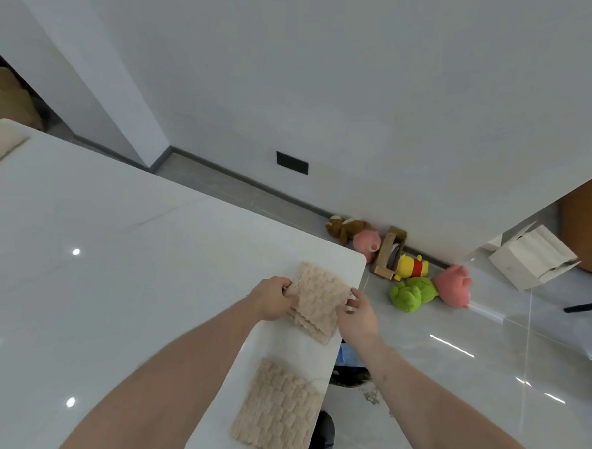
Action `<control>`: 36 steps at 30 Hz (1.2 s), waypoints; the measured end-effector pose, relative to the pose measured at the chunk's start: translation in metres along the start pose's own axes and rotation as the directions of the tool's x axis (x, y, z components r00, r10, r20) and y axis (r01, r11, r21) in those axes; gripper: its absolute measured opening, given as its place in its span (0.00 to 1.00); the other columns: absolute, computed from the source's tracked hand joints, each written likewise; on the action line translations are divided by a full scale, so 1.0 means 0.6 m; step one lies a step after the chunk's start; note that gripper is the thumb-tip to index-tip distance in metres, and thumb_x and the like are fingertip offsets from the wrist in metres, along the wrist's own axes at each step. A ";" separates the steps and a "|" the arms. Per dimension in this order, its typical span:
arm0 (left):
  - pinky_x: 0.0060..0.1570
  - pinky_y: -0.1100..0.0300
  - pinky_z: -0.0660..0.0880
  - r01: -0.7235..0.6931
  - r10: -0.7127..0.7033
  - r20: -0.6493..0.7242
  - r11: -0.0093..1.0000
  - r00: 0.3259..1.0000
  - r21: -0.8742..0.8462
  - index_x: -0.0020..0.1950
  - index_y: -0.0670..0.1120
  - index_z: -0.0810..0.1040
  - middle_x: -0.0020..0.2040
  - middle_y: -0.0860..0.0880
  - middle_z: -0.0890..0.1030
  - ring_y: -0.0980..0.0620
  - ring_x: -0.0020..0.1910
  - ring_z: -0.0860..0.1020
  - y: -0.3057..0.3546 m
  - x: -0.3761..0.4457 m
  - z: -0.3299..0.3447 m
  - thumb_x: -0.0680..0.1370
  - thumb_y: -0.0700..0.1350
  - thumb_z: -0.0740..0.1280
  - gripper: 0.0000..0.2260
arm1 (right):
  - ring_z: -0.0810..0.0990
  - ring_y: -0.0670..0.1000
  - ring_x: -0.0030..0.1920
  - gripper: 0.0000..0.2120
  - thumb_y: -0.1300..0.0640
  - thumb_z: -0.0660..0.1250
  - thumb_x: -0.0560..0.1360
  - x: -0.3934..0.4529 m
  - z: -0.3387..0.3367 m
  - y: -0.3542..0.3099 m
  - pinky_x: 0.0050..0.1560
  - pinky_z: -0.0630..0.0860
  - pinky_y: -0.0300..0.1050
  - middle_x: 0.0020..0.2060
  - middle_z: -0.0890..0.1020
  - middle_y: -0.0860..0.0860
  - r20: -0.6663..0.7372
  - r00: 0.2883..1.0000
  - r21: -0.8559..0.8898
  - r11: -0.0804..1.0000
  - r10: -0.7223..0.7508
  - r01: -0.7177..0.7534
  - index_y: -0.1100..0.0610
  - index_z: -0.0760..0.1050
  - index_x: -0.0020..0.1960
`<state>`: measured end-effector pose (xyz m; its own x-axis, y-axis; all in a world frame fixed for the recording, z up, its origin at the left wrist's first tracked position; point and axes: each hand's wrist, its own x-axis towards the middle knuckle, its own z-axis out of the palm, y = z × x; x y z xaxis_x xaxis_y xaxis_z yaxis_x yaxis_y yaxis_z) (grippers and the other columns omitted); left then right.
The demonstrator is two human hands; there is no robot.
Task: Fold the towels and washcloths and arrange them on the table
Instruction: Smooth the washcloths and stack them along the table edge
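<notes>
Centrally, just below the middle of the frame, a folded beige washcloth point(314, 301) lies on the glossy white table point(114, 266), close to the table's rounded corner at the right of centre. The left hand point(273, 298) grasps the cloth's left edge, fingers curled over the stacked layers, which show as several offset edges along the side nearest the camera. The right hand point(357, 313) sits at the cloth's right edge with its fingers spread loose and only the fingertips touching the fabric, so it is released rather than gripping. Both bare forearms reach up from the bottom of the frame. A second folded washcloth point(278, 412) of the same knobbly beige fabric lies flat lower down, near the table's right edge and apart from the first, between the two forearms. Far off at the upper left edge of the frame, another pale folded cloth point(0, 142) rests on the table's far end. Beyond the table corner, on the shiny grey floor to the right, lies a cluster of plush toys point(415, 275): brown, pink, yellow and green ones against the wall's skirting. An open white cardboard box point(529, 257) sits on the floor further right.
</notes>
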<state>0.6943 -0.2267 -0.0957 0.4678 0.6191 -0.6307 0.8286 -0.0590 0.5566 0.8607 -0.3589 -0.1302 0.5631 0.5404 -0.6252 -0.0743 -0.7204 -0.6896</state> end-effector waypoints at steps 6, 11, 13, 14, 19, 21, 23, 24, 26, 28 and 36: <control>0.36 0.62 0.70 0.026 -0.025 0.106 1.000 0.994 -0.001 0.39 0.51 0.75 0.37 0.53 0.76 0.54 0.36 0.74 -0.002 -0.007 -0.007 0.76 0.50 0.72 0.09 | 0.79 0.45 0.43 0.22 0.56 0.68 0.80 0.000 -0.003 -0.005 0.34 0.73 0.36 0.50 0.79 0.49 -0.050 0.996 -0.102 0.992 -0.078 0.073 0.53 0.69 0.73; 0.37 0.60 0.70 0.066 -0.067 -0.009 0.998 0.998 -0.020 0.37 0.50 0.73 0.35 0.52 0.75 0.52 0.35 0.74 -0.001 -0.009 -0.005 0.79 0.55 0.68 0.14 | 0.77 0.44 0.41 0.19 0.59 0.66 0.80 -0.006 -0.004 -0.006 0.33 0.72 0.38 0.49 0.78 0.49 -0.105 0.991 -0.128 0.989 -0.085 0.072 0.54 0.69 0.71; 0.38 0.58 0.72 0.077 -0.071 -0.089 0.995 0.993 0.066 0.37 0.49 0.72 0.34 0.51 0.75 0.50 0.35 0.75 -0.004 -0.012 0.001 0.79 0.55 0.66 0.14 | 0.76 0.42 0.41 0.20 0.59 0.65 0.81 -0.008 -0.006 -0.005 0.34 0.72 0.39 0.50 0.78 0.49 -0.116 0.989 -0.136 0.988 -0.095 0.079 0.54 0.69 0.71; 0.40 0.57 0.73 0.084 -0.074 -0.094 0.991 0.993 0.108 0.39 0.49 0.73 0.36 0.52 0.77 0.49 0.37 0.77 -0.003 -0.016 0.005 0.79 0.55 0.66 0.13 | 0.76 0.41 0.40 0.20 0.59 0.65 0.81 -0.010 -0.007 -0.005 0.34 0.72 0.39 0.51 0.78 0.50 -0.118 0.988 -0.145 0.986 -0.101 0.084 0.54 0.68 0.72; 0.60 0.50 0.75 -0.106 0.221 -0.277 0.920 0.935 0.378 0.71 0.50 0.66 0.73 0.49 0.67 0.47 0.66 0.72 -0.006 -0.042 0.029 0.80 0.51 0.62 0.20 | 0.76 0.52 0.61 0.24 0.60 0.65 0.80 -0.036 -0.007 0.007 0.61 0.78 0.52 0.66 0.71 0.52 -0.135 0.929 -0.329 0.900 -0.344 0.286 0.51 0.66 0.74; 0.73 0.47 0.66 -0.288 0.472 -0.230 0.786 0.851 0.546 0.77 0.50 0.61 0.80 0.49 0.57 0.46 0.75 0.62 -0.010 -0.057 0.043 0.81 0.46 0.57 0.23 | 0.69 0.54 0.68 0.25 0.62 0.65 0.79 -0.050 -0.005 0.022 0.70 0.71 0.52 0.70 0.68 0.51 -0.052 0.853 -0.494 0.756 -0.519 0.430 0.51 0.67 0.75; 0.79 0.46 0.56 -0.385 0.510 -0.034 0.690 0.859 0.613 0.80 0.52 0.58 0.83 0.49 0.54 0.46 0.80 0.55 -0.021 -0.065 0.059 0.82 0.47 0.53 0.25 | 0.65 0.55 0.73 0.27 0.60 0.64 0.79 -0.062 -0.003 0.036 0.73 0.68 0.54 0.75 0.65 0.50 0.099 0.846 -0.600 0.647 -0.523 0.470 0.50 0.66 0.77; 0.80 0.45 0.52 -0.387 0.455 0.051 0.688 0.889 0.613 0.82 0.52 0.56 0.83 0.50 0.52 0.46 0.81 0.51 -0.028 -0.067 0.067 0.83 0.48 0.53 0.25 | 0.62 0.54 0.75 0.28 0.58 0.63 0.80 -0.067 -0.001 0.043 0.74 0.67 0.56 0.78 0.61 0.48 0.165 0.866 -0.633 0.623 -0.472 0.460 0.48 0.63 0.78; 0.80 0.44 0.46 -0.367 0.382 0.113 0.699 0.917 0.614 0.83 0.52 0.52 0.84 0.51 0.47 0.47 0.83 0.45 -0.039 -0.069 0.079 0.84 0.50 0.53 0.27 | 0.56 0.54 0.79 0.30 0.55 0.62 0.80 -0.071 0.001 0.058 0.77 0.63 0.59 0.81 0.55 0.46 0.230 0.897 -0.685 0.592 -0.378 0.426 0.47 0.58 0.81; 0.80 0.42 0.45 -0.345 0.392 0.070 0.694 0.917 0.632 0.83 0.52 0.51 0.84 0.52 0.45 0.49 0.83 0.43 -0.042 -0.074 0.084 0.84 0.50 0.53 0.27 | 0.53 0.54 0.81 0.32 0.53 0.61 0.81 -0.076 0.002 0.064 0.78 0.61 0.60 0.82 0.51 0.47 0.239 0.896 -0.701 0.571 -0.375 0.427 0.49 0.54 0.82; 0.80 0.44 0.39 -0.244 0.358 -0.098 0.788 0.929 0.565 0.83 0.54 0.50 0.84 0.54 0.47 0.48 0.83 0.43 -0.039 -0.140 0.074 0.83 0.46 0.54 0.29 | 0.47 0.54 0.82 0.32 0.53 0.60 0.82 -0.129 -0.002 0.058 0.82 0.54 0.53 0.83 0.49 0.48 0.249 0.880 -0.650 0.605 -0.404 0.461 0.49 0.53 0.83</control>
<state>0.6491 -0.3125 -0.0798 0.7006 0.6308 -0.3335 0.7128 -0.6398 0.2874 0.8155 -0.4263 -0.1053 0.3208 0.8748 -0.3631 0.7493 -0.4689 -0.4676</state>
